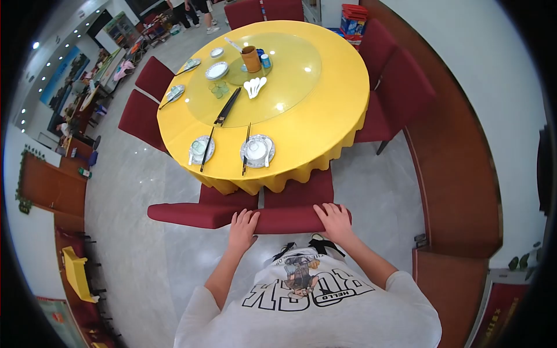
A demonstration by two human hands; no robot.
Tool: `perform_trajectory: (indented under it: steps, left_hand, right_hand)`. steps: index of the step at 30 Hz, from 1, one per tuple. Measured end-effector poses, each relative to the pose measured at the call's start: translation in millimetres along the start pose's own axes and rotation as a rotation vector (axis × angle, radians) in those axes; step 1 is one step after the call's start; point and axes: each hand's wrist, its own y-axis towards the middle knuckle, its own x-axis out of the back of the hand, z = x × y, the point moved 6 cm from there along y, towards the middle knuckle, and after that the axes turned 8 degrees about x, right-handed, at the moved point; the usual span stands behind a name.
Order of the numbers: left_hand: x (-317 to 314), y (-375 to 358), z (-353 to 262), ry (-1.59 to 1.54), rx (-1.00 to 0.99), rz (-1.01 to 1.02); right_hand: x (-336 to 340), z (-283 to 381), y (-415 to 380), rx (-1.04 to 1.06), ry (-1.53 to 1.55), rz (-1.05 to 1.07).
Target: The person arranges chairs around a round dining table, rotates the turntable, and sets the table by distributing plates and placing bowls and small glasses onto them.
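My left hand (243,231) and my right hand (335,223) grip the top of a dark red chair (288,220), one near each end of its backrest, with fingers curled over the far side. A second red chair (188,215) stands close against it on the left. Both seats reach toward a round table with a yellow tablecloth (325,133). Closest to me on the cloth are two place settings: a patterned plate (248,158) with a bowl, spoon and chopsticks (247,148), and a smaller setting with a glass (199,145) to its left.
A glass turntable (296,75) carries white spoons (254,87), black chopsticks (228,107), stacked plates (217,71), glasses (219,89) and a brown holder (250,59). Red chairs (400,98) ring the table. A wood-panelled wall (452,139) runs along the right. People stand far off at the top.
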Motion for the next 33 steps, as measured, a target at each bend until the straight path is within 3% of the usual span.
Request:
perform_trajectory:
  steps: [8, 21, 23, 33]
  left_hand:
    - [-10, 18, 11, -0.15, -0.152, -0.105]
    - [-15, 23, 12, -0.122, -0.17, 0.026]
    - [-13, 23, 9, -0.081, -0.153, 0.119]
    - [-31, -41, -5, -0.123, -0.126, 0.116]
  right_hand:
    - [-11, -10, 8, -0.004, 0.069, -0.062]
    - [-12, -5, 7, -0.067, 0.013, 0.142]
    - [-12, -5, 6, -0.071, 0.021, 0.134]
    - [-24, 22, -51, -0.05, 0.047, 0.109]
